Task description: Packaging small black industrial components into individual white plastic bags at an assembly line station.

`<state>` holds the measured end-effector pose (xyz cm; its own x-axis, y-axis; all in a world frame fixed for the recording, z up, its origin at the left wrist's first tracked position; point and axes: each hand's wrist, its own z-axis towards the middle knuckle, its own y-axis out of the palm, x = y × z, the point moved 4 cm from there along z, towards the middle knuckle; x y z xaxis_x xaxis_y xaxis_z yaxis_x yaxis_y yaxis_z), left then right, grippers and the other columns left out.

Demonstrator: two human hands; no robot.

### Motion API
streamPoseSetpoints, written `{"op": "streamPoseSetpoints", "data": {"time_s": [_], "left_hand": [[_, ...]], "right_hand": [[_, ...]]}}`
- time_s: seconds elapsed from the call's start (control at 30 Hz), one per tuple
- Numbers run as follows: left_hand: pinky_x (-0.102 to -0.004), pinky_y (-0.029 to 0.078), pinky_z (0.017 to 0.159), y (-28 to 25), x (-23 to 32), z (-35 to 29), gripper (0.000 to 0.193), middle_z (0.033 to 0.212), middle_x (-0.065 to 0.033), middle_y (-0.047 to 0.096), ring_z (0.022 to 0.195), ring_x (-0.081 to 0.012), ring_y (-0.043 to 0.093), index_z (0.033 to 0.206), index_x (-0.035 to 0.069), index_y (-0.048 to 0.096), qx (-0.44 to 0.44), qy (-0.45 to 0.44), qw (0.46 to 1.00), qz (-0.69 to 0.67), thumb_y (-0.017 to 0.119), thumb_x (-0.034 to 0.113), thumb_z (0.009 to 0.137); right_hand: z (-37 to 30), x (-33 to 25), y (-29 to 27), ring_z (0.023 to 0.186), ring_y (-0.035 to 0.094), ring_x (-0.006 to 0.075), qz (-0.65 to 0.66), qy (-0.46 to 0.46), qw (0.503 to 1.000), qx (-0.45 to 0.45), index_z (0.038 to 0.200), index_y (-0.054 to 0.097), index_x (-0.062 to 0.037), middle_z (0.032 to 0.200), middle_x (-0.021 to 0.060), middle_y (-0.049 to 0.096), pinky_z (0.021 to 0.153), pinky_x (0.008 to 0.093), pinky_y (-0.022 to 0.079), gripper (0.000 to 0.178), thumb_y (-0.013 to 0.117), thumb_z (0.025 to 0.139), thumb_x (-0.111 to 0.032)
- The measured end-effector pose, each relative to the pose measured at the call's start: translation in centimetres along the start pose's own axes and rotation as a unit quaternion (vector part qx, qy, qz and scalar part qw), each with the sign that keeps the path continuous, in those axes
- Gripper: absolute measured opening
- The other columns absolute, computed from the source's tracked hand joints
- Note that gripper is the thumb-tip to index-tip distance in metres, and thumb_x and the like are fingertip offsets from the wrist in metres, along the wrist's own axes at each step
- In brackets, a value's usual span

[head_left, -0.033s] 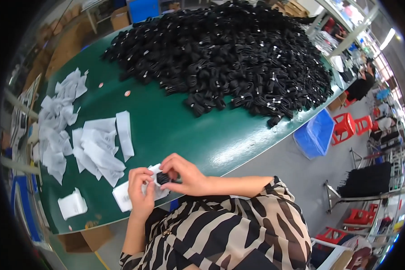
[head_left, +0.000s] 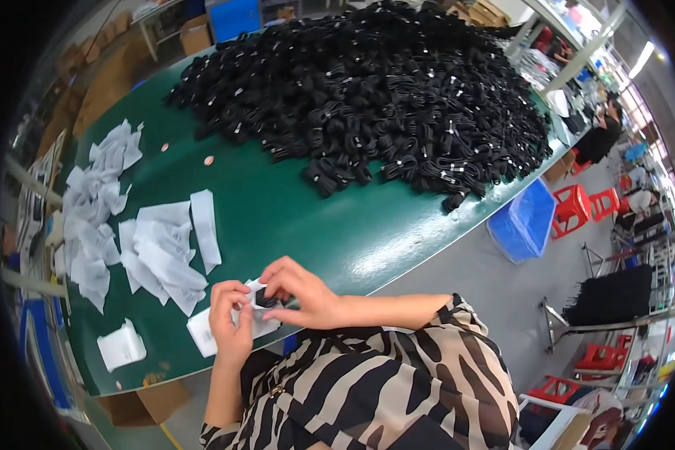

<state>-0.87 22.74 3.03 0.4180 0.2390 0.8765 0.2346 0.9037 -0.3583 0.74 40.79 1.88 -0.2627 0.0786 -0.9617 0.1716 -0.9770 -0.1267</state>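
My left hand point(head_left: 231, 319) pinches the edge of a small white bag point(head_left: 256, 289) near the front edge of the green table. With fingers and thumb curled round it, my right hand point(head_left: 300, 295) grips a small bundle of black cable point(head_left: 264, 299) at the bag's mouth. Part of the bundle is hidden by the bag and my fingers. Under my hands lies a stack of flat white bags point(head_left: 202, 332). Off to the left sits a separate white packet point(head_left: 121, 346).
A large heap of coiled black cables point(head_left: 397, 97) covers the far side of the green table point(head_left: 277, 217). Loose white bags point(head_left: 161, 251) and a crumpled white pile point(head_left: 94, 217) lie at the left. A blue bin point(head_left: 523, 221) and red stools point(head_left: 571, 210) stand right.
The black cable bundle sits deeper in the white bag, with less of it showing. My right fingers have shifted slightly to the left; my left hand has barely moved.
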Motion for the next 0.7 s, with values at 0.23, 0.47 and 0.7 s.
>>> {"op": "streamPoseSetpoints", "data": {"time_s": [0.23,0.47,0.7], "left_hand": [[-0.0182,0.034,0.061,-5.1,-2.2,3.6,0.004,0.098,-0.0038,0.059,0.069,-0.0056,0.046,0.099,0.006,0.056,0.123,-0.1,0.937,-0.31,0.057,0.01,0.098],[-0.0192,0.025,0.052,-10.0,-5.1,6.4,0.01,0.094,-0.0024,0.061,0.059,-0.0035,0.037,0.106,0.005,0.056,0.152,-0.074,0.922,-0.349,0.055,0.015,0.103],[-0.0275,0.048,0.078,-14.9,-8.2,6.1,0.028,0.109,-0.0095,0.064,0.09,-0.0157,0.061,0.124,0.001,0.053,0.373,-0.063,0.925,0.016,0.057,0.014,0.099]], "right_hand": [[3.1,-3.4,-2.2,0.098,0.062,0.0305,-0.097,-0.21,0.972,0.033,0.102,0.063,-0.0052,0.116,0.0142,0.056,0.081,0.0362,0.054,0.027,0.078,0.08,-0.012],[6.3,2.6,-11.5,0.097,0.056,0.0335,-0.519,-0.063,0.816,0.247,0.105,0.059,-0.0052,0.108,0.0161,0.053,0.077,0.0434,0.051,0.036,0.079,0.078,-0.018],[5.8,6.4,-11.2,0.089,0.058,0.035,-0.592,-0.041,0.793,0.137,0.106,0.058,-0.006,0.104,0.0163,0.05,0.072,0.0432,0.052,0.039,0.08,0.074,-0.016]]}}
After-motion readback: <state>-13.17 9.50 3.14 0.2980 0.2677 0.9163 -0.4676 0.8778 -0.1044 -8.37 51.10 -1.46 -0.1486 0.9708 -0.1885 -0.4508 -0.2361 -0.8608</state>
